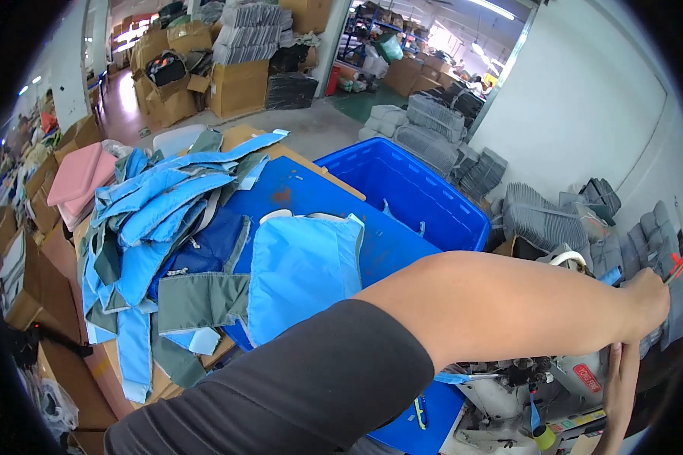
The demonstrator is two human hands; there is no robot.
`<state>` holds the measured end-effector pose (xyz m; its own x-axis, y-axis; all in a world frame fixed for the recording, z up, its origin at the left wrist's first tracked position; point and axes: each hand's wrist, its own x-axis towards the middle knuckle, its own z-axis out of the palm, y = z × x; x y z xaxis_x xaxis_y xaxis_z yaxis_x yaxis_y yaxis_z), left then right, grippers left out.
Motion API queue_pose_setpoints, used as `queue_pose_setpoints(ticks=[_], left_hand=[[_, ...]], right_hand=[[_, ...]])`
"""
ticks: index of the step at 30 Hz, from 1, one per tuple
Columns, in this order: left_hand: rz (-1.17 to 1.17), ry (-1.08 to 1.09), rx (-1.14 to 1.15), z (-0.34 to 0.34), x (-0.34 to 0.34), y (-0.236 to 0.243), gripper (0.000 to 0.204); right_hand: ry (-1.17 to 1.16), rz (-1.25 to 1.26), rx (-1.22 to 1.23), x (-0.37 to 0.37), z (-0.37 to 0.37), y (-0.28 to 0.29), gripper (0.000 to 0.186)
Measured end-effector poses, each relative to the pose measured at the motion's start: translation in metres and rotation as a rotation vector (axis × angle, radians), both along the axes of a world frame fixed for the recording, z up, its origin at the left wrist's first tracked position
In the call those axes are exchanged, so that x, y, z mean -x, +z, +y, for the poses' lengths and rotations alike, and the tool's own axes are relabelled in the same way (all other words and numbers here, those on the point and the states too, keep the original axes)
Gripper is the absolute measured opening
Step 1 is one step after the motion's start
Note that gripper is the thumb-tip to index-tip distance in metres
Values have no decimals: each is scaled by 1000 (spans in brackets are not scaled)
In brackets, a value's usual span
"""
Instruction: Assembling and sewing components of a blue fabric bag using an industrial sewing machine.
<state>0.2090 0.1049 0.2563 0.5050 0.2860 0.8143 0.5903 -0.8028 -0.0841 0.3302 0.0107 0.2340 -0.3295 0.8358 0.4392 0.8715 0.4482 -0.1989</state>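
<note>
My left arm, in a dark sleeve, reaches across to the far right. There my left hand (648,303) is closed, and its fingertips face away. A thin piece with a red end (676,267) sticks out beside it; whether the hand grips this is unclear. Just below, my right hand (621,383) points upward with fingers stretched, partly hidden behind my left wrist. Beneath both hands stands a pale sewing machine (493,402), with a light blue fabric strip (463,377) at it. A light blue fabric panel (303,262) lies on the blue tabletop (387,258).
Light blue and grey-green fabric pieces (155,220) are heaped at the left, near pink folded pieces (83,178). Behind the tabletop is a deep blue bin (425,189). Yellow thread snips (420,412) lie near the machine. Grey bundles (539,216) line the wall.
</note>
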Motion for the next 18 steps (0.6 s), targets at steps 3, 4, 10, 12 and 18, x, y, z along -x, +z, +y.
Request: queue_pose_setpoints(ticks=[3, 4, 10, 12, 18], left_hand=[[8, 24, -45, 7, -12, -3, 19], [-9, 22, -67, 6, -13, -4, 19], [17, -18, -66, -2, -14, 2, 16], [46, -13, -74, -4, -14, 3, 16], [20, -51, -120, -7, 5, -5, 17]], right_hand=[[-155, -69, 145, -3, 6, 4, 45], [-159, -68, 146, -11, 11, 5, 45], [-215, -183, 96, -20, 17, 4, 42], [-168, -67, 183, -21, 14, 5, 38], [28, -47, 325, -6, 6, 10, 42]])
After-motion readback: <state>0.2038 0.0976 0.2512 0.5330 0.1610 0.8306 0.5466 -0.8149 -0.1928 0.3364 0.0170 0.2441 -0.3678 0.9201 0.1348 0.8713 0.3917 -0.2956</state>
